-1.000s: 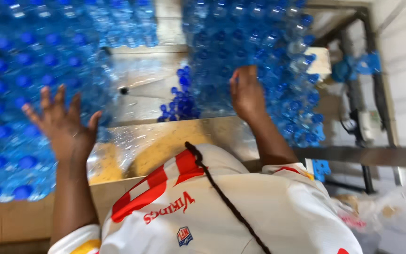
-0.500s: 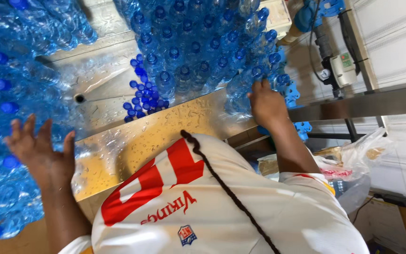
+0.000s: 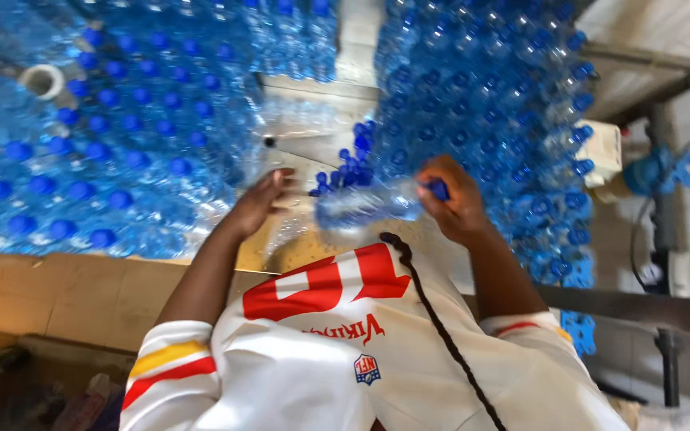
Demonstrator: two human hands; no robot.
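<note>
My right hand (image 3: 455,199) is closed around the blue-capped end of a clear plastic water bottle (image 3: 361,209), which lies sideways in front of my chest. My left hand (image 3: 263,199) reaches forward with its fingers apart and rests on clear plastic wrap (image 3: 297,128), just left of the bottle. A small cluster of blue-capped bottles (image 3: 353,164) stands just beyond the held bottle, between the two hands. My white and red jersey (image 3: 337,351) and a dark braid fill the lower part of the view.
Wrapped packs of blue-capped bottles are stacked high on the left (image 3: 97,144) and on the right (image 3: 489,96). A roll of tape (image 3: 41,80) lies at top left. A metal frame (image 3: 664,311) and blue pipe fittings (image 3: 680,172) are at the right.
Both hands were spread wide apart over the plastic and the stacks. They have since come in to the centre, and the right hand has taken hold of a bottle.
</note>
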